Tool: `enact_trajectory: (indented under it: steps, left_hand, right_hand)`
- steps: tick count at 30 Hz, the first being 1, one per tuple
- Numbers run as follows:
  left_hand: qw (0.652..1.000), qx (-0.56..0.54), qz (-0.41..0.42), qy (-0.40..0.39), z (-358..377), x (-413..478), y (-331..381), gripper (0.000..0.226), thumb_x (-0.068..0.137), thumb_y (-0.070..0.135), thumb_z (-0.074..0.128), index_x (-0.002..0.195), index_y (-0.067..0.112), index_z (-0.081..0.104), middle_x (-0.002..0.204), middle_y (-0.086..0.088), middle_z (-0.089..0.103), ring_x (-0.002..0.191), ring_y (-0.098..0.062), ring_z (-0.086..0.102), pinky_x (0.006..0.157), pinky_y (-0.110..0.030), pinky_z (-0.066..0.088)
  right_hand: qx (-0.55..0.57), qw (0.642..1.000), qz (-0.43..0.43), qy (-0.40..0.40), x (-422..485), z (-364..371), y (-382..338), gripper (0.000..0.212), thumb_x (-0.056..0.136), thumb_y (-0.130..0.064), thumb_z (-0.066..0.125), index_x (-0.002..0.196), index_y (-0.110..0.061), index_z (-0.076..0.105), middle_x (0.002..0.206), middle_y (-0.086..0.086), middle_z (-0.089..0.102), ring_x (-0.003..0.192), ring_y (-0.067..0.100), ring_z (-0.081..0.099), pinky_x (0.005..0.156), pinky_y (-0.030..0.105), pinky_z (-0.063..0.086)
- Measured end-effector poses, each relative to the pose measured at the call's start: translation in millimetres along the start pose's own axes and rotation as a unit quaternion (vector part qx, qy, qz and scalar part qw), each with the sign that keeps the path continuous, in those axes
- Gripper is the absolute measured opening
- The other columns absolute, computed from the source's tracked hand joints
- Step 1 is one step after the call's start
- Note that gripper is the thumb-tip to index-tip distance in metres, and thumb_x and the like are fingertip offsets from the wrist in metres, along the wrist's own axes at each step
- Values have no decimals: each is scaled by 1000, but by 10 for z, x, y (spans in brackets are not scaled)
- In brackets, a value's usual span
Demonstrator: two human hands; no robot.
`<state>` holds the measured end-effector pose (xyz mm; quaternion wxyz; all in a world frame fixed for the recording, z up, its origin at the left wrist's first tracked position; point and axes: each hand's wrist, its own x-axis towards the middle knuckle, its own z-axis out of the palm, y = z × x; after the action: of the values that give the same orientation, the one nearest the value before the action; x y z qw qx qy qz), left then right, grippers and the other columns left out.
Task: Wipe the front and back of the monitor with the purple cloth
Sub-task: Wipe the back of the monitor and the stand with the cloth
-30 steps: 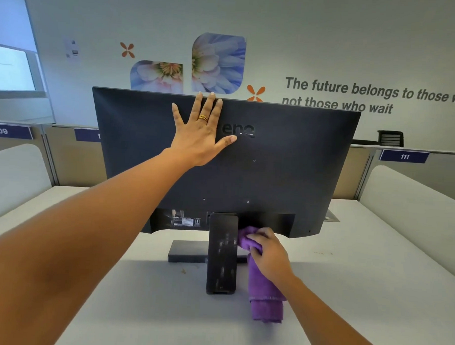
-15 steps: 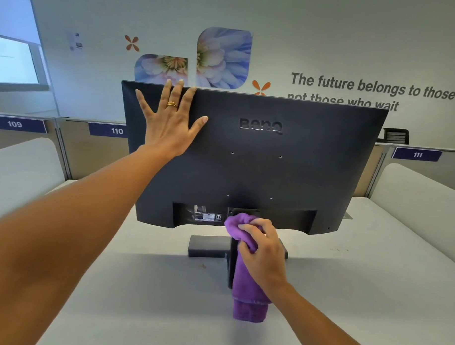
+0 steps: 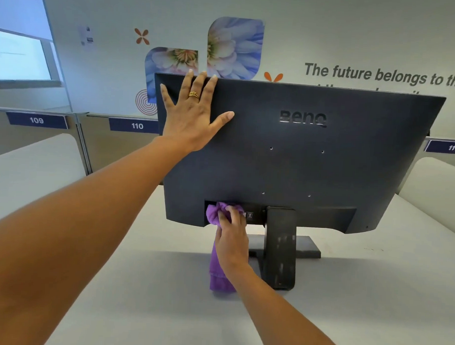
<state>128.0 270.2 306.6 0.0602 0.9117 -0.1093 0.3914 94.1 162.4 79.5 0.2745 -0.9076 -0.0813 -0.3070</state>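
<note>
**Purple cloth at the back of the monitor**

The right hand has its fingers curled round the cloth. It pushes the bunched top of the cloth into the dark slot low on the back of the monitor, just left of the stand. The loose end hangs down toward the tabletop.

The cloth looks soft and light. I think a ball in the fist is the best way to hold it, so it does not slip out.

The left hand lies flat on the top left of the back, with its fingers spread wide and the tips at the top edge. The monitor looks hard and stiff. I think it could tip on its thin stand, so a hand up high seems wise. Its front faces away from me.

The tabletop is pale grey and smooth. Behind it are low dividers with number signs. The wall has big flower pictures and some words.
</note>
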Motion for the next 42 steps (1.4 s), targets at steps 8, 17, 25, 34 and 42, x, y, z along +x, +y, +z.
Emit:
enact_trajectory:
  steps: [8,17,25,34,42]
  left_hand:
    - [1000,-5,15,-1,6,-3,-12,78,89,64,27,149,21,3,158,0,0,144,-20,-10,110,-60,-6]
    - [1000,-5,14,6,31,-8,3,81,88,66,28,149,19,2,157,-2,-1,144,-22,-11,109,-60,-7]
    - [1000,-1,21,-1,-10,-11,-18,81,88,66,28,149,19,4,157,-2,1,145,-21,-9,110,-61,-5]
    - [1000,-2,19,-14,-37,-23,-14,82,87,67,27,149,18,2,157,-3,-1,144,-22,-10,110,-61,-4]
    - [1000,5,18,-25,-43,-28,-1,83,87,67,25,149,19,-1,157,-3,-4,144,-22,-11,110,-61,-5]
  right_hand:
    - [-71,991,5,-115,-377,55,249,45,92,-14,54,136,-13,44,143,1,36,131,23,36,101,29,41]
    - [-154,978,-120,-79,-1,-47,-20,77,37,-5,90,111,-7,67,116,6,65,98,23,66,65,24,56]
    - [-134,988,-1,-73,5,-168,165,70,77,0,69,139,-5,38,148,10,33,132,29,38,96,33,45]
    - [-79,977,165,-110,-183,-80,45,64,97,-6,39,149,-9,1,156,8,-3,141,25,15,111,28,24]
    - [-111,982,0,-153,-154,126,-179,62,95,-6,43,148,-8,10,156,9,-1,144,26,1,114,30,15]
